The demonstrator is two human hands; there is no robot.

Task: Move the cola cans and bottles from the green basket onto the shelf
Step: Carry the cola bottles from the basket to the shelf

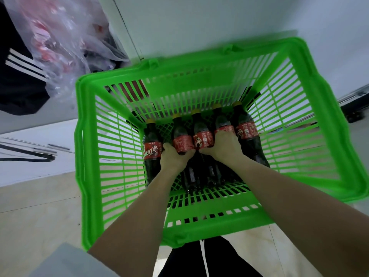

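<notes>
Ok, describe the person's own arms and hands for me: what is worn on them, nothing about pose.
Both forearms are bare from elbow to wrist. The left hand and right hand wear no gloves; no rings, watch or bracelet are visible. A pale, light-coloured sleeve covers the left upper arm at the lower left corner. The right arm's sleeve is out of view.

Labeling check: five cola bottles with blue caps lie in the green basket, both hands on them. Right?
Not quite. The caps are yellow, not blue, as the head view shows. Otherwise right: five cola bottles lie in the green basket, with the left hand and right hand on them.
</notes>
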